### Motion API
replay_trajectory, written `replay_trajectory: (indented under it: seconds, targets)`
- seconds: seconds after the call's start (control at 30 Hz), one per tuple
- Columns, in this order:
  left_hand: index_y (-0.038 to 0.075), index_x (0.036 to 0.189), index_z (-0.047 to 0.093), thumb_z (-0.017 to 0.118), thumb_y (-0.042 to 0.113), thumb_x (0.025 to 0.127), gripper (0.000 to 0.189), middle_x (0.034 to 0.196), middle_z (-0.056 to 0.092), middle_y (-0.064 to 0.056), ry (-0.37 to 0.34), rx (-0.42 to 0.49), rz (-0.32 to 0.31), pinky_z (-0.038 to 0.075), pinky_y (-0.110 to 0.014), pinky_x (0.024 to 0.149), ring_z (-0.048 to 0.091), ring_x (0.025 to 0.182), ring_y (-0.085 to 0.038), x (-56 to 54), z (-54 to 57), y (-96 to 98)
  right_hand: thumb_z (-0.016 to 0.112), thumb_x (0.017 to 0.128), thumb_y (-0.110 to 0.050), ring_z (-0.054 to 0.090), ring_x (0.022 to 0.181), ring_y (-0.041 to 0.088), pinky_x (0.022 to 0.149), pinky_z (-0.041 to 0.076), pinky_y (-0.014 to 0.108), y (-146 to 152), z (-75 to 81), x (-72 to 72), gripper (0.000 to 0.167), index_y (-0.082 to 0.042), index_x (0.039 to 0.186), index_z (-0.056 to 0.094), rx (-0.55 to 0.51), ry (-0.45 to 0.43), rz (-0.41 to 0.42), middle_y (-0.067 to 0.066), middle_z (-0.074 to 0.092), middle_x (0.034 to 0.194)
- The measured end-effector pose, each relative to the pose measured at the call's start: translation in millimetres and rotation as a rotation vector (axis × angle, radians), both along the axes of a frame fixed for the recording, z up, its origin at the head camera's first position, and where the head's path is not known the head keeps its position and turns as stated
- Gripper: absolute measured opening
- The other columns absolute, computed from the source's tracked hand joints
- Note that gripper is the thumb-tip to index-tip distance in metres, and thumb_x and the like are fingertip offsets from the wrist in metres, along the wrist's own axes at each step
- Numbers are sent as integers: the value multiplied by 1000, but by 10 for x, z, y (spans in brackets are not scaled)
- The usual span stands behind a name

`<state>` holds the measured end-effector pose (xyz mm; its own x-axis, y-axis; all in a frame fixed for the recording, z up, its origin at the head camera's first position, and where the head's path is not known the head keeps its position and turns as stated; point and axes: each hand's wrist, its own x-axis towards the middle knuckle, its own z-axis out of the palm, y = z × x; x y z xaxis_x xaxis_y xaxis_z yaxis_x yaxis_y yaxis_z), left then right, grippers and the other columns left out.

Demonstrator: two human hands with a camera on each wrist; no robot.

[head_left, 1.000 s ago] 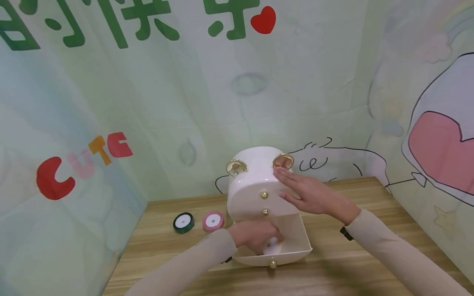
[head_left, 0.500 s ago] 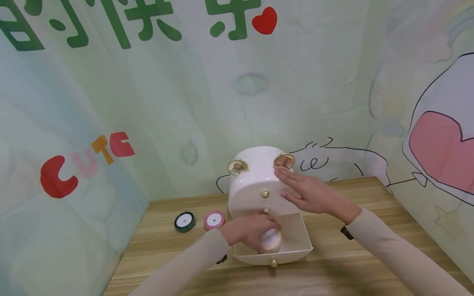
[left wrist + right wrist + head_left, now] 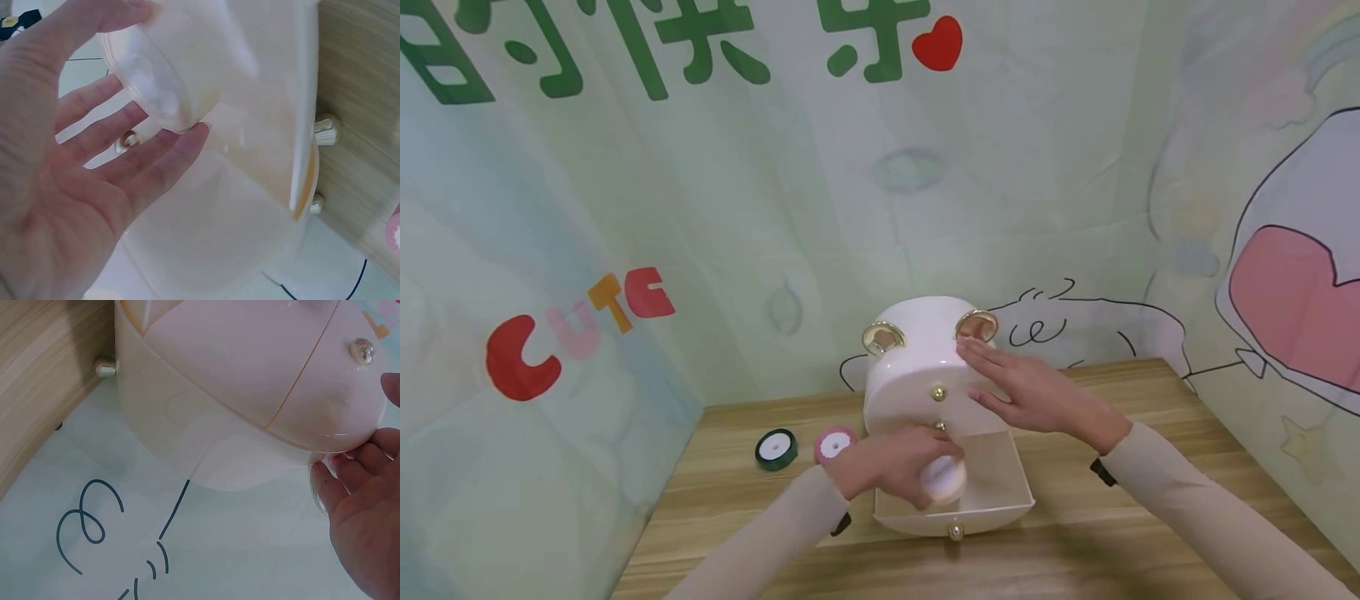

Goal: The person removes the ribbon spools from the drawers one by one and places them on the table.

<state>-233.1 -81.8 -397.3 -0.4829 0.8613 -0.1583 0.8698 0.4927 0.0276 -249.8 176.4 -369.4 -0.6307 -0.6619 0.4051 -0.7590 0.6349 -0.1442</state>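
A glossy white storage box with gold ring ears stands at the back of the table, its lower drawer pulled out. My left hand pinches a pale cream ribbon roll between thumb and fingers, tilted above the left part of the drawer. Close up in the left wrist view, the thumb is on one side of the ribbon roll and the fingertips on the other. My right hand rests with nearly straight fingers against the box's upper right side, just below the right gold ear.
A dark green ribbon roll and a pink ribbon roll lie on the wooden table left of the box. Gold knobs stick out from the drawer fronts. A printed curtain hangs close behind.
My left hand has lifted the cream ribbon roll up from the drawer floor and shifted slightly left. The right hand has stayed against the box.
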Motion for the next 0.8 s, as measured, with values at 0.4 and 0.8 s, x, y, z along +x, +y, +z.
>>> replay_trajectory:
  seconds: [0.4, 0.8]
  targets:
    - [17, 140, 62, 90, 24, 75, 71, 132, 67, -1, 11, -12, 104, 54, -25, 98, 64, 114, -13, 211, 147, -157, 63, 104, -30, 45, 152, 34, 111, 51, 53, 15, -16, -9, 67, -5, 161, 38, 4, 18, 3, 14, 39, 168]
    - [13, 141, 63, 84, 19, 73, 71, 135, 65, -3, -97, 202, 266, 55, -30, 96, 61, 112, -15, 315, 330, -401, 67, 102, -29, 46, 152, 34, 110, 52, 53, 18, -43, -24, 69, -4, 161, 39, -14, 31, 16, 15, 41, 167]
